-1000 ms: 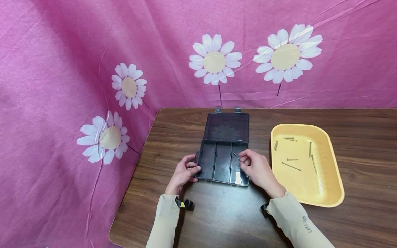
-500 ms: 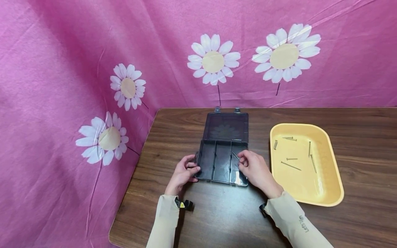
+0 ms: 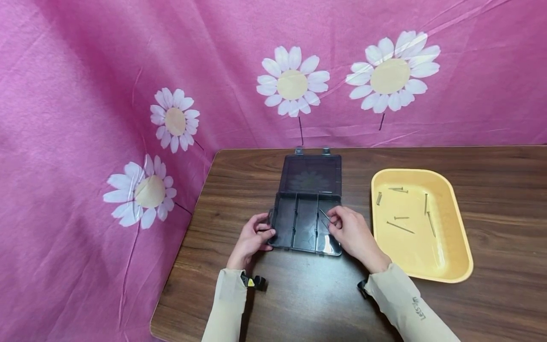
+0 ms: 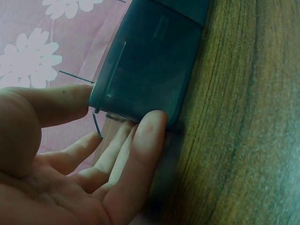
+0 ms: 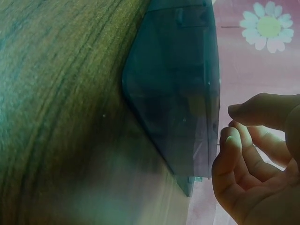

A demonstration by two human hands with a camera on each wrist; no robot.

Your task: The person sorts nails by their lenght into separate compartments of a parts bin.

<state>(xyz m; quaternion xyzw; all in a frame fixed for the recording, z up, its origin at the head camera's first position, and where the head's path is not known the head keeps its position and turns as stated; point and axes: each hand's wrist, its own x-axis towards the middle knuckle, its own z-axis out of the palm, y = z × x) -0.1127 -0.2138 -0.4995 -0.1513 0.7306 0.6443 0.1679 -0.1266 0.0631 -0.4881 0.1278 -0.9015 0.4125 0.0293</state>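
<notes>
A dark translucent box (image 3: 306,237) with three long compartments lies on the table, its lid (image 3: 312,173) folded back away from me. My left hand (image 3: 252,239) grips the box's left side, thumb and fingers on opposite faces of it in the left wrist view. Above the right compartment, my right hand (image 3: 349,229) pinches a thin metal nail (image 3: 325,215) between thumb and fingertips. The nail slants, its free end toward the divider. In the right wrist view the fingers (image 5: 229,145) curl toward the thumb beside the box wall, and the nail cannot be made out.
A yellow tray (image 3: 463,237) stands right of the box, near my right forearm. Several nails (image 3: 400,227) lie scattered in it. The wooden table (image 3: 299,304) ends at the left, and a pink cloth (image 3: 235,95) with white flowers hangs behind.
My right hand has shifted slightly left over the right compartment, still pinching the nail. The left hand keeps its hold on the box. The whole head view has drifted a little.
</notes>
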